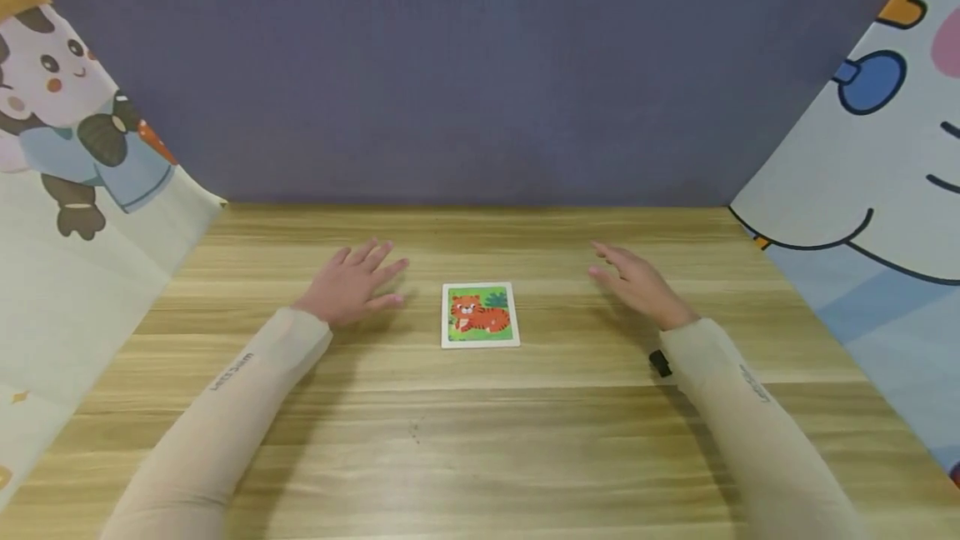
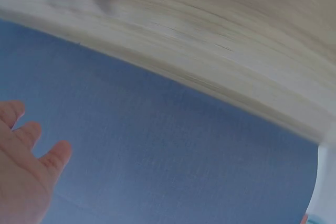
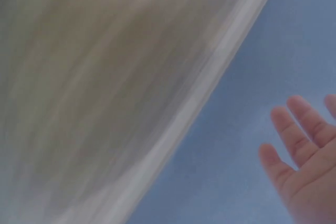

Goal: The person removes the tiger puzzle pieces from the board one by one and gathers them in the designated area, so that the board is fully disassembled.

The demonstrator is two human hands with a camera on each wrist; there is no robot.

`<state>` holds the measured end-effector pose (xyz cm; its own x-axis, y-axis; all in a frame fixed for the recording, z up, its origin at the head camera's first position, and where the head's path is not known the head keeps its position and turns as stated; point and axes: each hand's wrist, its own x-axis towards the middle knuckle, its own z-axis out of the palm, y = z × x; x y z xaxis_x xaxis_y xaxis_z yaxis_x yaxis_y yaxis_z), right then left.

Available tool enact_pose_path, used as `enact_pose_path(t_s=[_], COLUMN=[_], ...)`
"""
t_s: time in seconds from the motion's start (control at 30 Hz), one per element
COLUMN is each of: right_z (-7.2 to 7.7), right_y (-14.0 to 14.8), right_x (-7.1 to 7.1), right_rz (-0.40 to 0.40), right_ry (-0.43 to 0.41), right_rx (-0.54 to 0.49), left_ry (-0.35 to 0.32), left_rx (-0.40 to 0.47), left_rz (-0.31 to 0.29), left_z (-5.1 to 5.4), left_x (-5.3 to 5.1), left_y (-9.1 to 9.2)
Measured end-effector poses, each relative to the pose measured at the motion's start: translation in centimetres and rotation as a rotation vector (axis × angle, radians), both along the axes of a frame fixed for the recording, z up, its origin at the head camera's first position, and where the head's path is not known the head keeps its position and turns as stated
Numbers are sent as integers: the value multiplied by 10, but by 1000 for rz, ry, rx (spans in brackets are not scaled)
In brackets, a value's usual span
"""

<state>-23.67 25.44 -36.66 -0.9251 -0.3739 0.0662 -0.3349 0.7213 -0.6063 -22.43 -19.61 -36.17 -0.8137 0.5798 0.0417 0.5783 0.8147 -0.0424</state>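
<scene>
A square picture tile [image 1: 480,315] with a white border and an orange tiger on green lies flat on the wooden table [image 1: 480,440], between the two hands. To its left is my left hand [image 1: 352,282], fingers spread and straight, holding nothing. My right hand [image 1: 637,282] is to the tile's right, fingers extended and likewise holding nothing. Neither hand touches the tile. In the left wrist view, part of the left hand [image 2: 26,166] shows at the lower left. Straight fingers of the right hand [image 3: 310,161] appear in the right wrist view; the tile is in neither wrist view.
A grey-blue wall panel [image 1: 480,73] rises behind the table's far edge. Cartoon-printed sheets flank the table, one at the left [image 1: 90,123] and one at the right [image 1: 862,173]. A small black piece [image 1: 660,363] is by the right sleeve cuff.
</scene>
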Motion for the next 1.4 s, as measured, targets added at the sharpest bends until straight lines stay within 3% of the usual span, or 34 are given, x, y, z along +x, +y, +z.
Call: enact_pose_path(t_s=[0.2,0.43,0.67,0.9,1.23,1.4], right_z=[-4,-5,2,-1,2,2], right_y=[-13,-22,-34,-49,-69,-78], right_x=[-5,-10,-18,-20,-22,-23], right_rz=[-30,-55,-69,-33,-28,-41], right_ry=[-79,-107,-243,-302,-305,-336], right_rx=[-148,-148,-225,-270,-128,-117], left_ry=[-33,-86,-103,-137,-174,-194], left_rx=[26,43,33,1,-22,-8], left_rz=[12,-55,-110,-134,-167,-170], left_z=[-1,-3,-5,-10,-9,-7], left_x=[-1,0,1,4,7,8], left_y=[10,22,34,47,57,61])
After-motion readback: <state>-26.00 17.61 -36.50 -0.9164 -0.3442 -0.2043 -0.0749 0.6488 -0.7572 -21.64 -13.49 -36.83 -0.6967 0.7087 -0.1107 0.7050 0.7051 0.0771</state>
